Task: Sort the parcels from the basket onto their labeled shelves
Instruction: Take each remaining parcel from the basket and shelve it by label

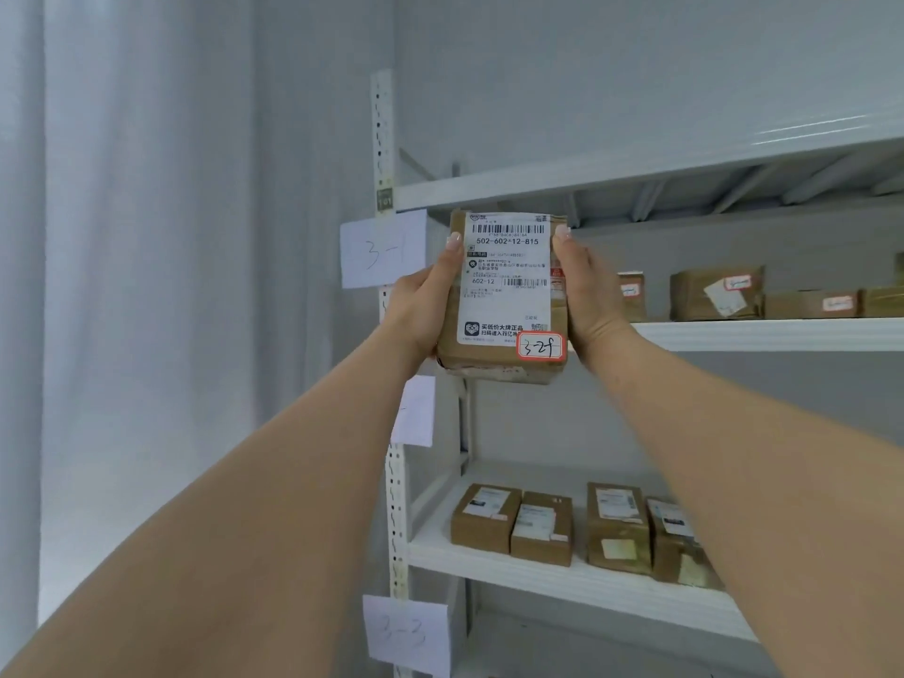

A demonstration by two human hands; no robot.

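Note:
I hold a brown cardboard parcel point(506, 296) upright in front of the white shelf unit, its white shipping label facing me and a red-edged sticker reading "3-2" plus one more mark at its lower right. My left hand point(424, 305) grips its left side and my right hand point(584, 296) grips its right side. The parcel hangs in the air at the left end of the middle shelf point(763, 334). On the upright post are paper tags: "3-1" point(382, 248) above, a half-hidden tag point(415, 411) below it, and "3-3" point(407, 634) lowest. No basket is in view.
Several brown parcels point(716, 293) sit on the middle shelf to the right of my hands. Several more parcels point(543, 528) stand on the lower shelf point(562, 582). The top shelf point(636, 173) shows only its underside. A pale curtain point(146, 286) fills the left.

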